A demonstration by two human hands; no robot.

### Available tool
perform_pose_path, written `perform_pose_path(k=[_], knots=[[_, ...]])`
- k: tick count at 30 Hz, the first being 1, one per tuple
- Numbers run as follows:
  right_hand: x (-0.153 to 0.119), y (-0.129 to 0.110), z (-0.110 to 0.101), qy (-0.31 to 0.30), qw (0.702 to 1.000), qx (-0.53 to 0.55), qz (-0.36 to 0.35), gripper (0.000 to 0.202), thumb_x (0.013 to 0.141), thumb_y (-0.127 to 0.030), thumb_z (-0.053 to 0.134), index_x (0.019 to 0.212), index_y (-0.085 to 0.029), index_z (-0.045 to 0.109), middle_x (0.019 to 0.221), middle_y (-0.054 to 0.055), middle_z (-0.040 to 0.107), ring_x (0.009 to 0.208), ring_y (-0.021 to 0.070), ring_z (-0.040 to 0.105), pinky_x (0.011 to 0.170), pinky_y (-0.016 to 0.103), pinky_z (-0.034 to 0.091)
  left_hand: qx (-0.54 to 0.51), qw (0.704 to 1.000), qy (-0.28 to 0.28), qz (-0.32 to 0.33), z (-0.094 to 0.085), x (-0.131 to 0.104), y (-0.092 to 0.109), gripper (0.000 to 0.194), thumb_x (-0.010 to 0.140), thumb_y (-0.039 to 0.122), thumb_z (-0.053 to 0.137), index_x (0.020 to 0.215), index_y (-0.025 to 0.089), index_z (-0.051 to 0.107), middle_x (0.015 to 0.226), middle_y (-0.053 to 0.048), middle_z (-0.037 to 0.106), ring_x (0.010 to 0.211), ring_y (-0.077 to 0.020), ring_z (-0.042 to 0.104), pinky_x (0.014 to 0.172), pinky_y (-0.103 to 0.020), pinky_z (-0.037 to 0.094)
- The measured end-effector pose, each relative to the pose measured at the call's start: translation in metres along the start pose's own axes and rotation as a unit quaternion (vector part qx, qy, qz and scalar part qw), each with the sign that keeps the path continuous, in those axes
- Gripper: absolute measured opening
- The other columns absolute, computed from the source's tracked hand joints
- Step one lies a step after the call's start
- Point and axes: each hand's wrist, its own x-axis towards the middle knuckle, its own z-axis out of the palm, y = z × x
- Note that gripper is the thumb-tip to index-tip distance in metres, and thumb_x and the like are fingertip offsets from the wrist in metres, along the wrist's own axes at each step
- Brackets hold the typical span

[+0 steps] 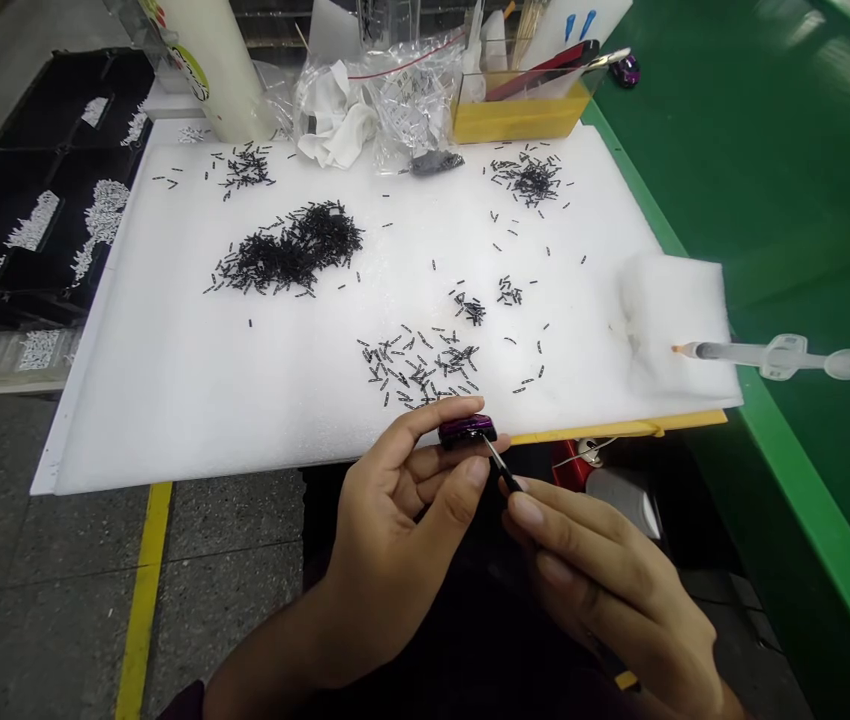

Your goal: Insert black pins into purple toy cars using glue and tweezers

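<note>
Between the fingers of my left hand [410,520] is a small glossy purple-and-black toy car [466,430], held just over the front edge of the foam-covered board. My right hand [605,580] pinches dark tweezers [501,466] with a bright thin tip. That tip meets the near side of the purple car; whether it grips a small part there, I cannot tell. Just beyond my left fingertips, small black strip-shaped parts [417,368] lie scattered on the white foam sheet [192,390].
Farther back lies a dense heap of black parts [290,250]. A syringe [777,356] rests on folded foam at the right. A yellow tool box [522,120], plastic bags [414,100] and a white bottle [215,70] line the back. Another purple piece [626,70] sits on the green surface [755,130].
</note>
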Motion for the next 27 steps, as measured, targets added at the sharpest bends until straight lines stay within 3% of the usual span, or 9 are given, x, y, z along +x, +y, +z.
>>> perform_pose_path(k=[6,18,23,27], knots=[[-0.001,0.003,0.002,0.005,1.0,-0.001,-0.009,0.06,0.089,0.008,0.07,0.139,-0.025,0.072,0.126,0.008,0.083,0.113,0.0324,0.083,0.079,0.042,0.078,0.004,1.0,0.005,0.008,-0.001,-0.001,-0.002,0.025,0.102,0.022,0.08,0.125,0.03,0.08,0.133,-0.001,0.083,0.115,-0.0217,0.083,0.094,-0.021,0.069],[-0.012,0.007,0.01,0.029,0.999,-0.024,-0.026,0.045,0.088,0.009,0.07,0.12,-0.022,0.077,0.128,0.006,0.083,0.116,0.0298,0.083,0.077,0.039,0.078,0.022,0.999,0.024,0.036,0.0,0.002,-0.003,0.015,0.107,0.034,0.074,0.118,0.029,0.083,0.127,-0.001,0.085,0.107,-0.0192,0.085,0.09,-0.02,0.07],[-0.017,0.014,0.018,0.046,0.998,-0.001,-0.048,0.057,0.086,0.01,0.074,0.136,-0.017,0.071,0.135,0.009,0.08,0.118,0.029,0.082,0.079,0.037,0.078,0.012,0.999,0.028,0.038,0.001,0.002,-0.005,0.014,0.107,0.034,0.073,0.117,0.029,0.083,0.126,0.0,0.085,0.106,-0.0178,0.085,0.089,-0.018,0.069],[-0.024,0.015,0.031,0.102,0.994,0.041,-0.011,0.069,0.079,0.016,0.077,0.139,-0.019,0.07,0.138,0.007,0.079,0.116,0.0254,0.083,0.086,0.034,0.078,0.014,0.999,0.028,0.042,0.001,0.003,-0.008,0.015,0.107,0.034,0.074,0.118,0.029,0.082,0.126,-0.001,0.085,0.104,-0.0174,0.085,0.088,-0.018,0.069]])
